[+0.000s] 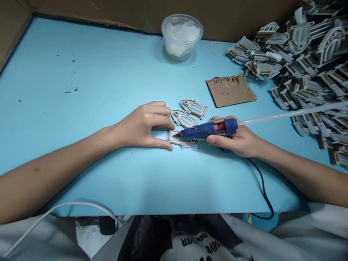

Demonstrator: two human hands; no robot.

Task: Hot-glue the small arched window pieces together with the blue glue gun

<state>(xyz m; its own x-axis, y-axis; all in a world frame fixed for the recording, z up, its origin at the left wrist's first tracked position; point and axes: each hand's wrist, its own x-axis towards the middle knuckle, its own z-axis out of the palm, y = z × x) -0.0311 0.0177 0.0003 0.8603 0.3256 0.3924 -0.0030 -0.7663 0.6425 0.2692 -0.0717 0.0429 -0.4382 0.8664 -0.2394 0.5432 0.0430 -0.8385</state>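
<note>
I have the left hand (144, 125) pinning a flat window-shaped cutout (181, 140) to the blue desk (89, 83), fingers curled and thumb pressed down at the piece's near corner, while the right hand (236, 140) is wrapped tight around a blue glue gun (208, 129) whose nozzle touches that cutout's left end. A clear glue stick (293, 113) juts from the back of the gun toward 3 o'clock, and its black cord (262, 188) trails off the desk edge toward 5 o'clock.

By my reading, the job is well into a long run: two more loose cutouts (189, 113) lie just beyond the gun at 12 o'clock, not yet glued as far as I can tell, while a large heap of stacked arch-window pieces (301, 61) fills the 2 o'clock corner. Whether that heap is finished work or stock, I cannot tell.

A scrap of brown cardboard (230, 90) lies between the heap and the hands. A clear plastic tub (182, 36) of whitish stuff stands at 12 o'clock, against the cardboard wall (108, 11) that fences the desk. Dark specks dot the surface toward 10 o'clock. A white cable (62, 208) loops below the near edge at 7 o'clock.
</note>
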